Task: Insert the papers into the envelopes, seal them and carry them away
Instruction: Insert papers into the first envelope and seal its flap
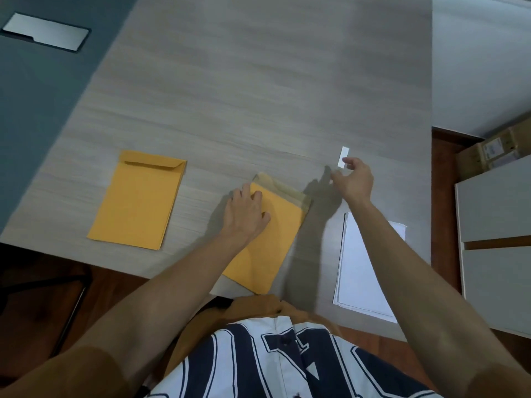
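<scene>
A yellow envelope (275,239) lies in front of me with its flap open at the far end. My left hand (247,212) rests flat on its upper left part, pressing it down. My right hand (352,179) hovers to the right of the flap, fingers pinched on a small white strip (344,156) that stands up from them. A second yellow envelope (138,199) with its flap folded down lies apart on the left. A stack of white papers (362,271) sits on the right, partly under my right forearm.
The wooden table (258,81) stretches far ahead. A white cabinet (497,239) stands at the right, cardboard boxes (497,150) behind it. A grey panel with a metal plate (46,31) is at the far left. The table's near edge is by my torso.
</scene>
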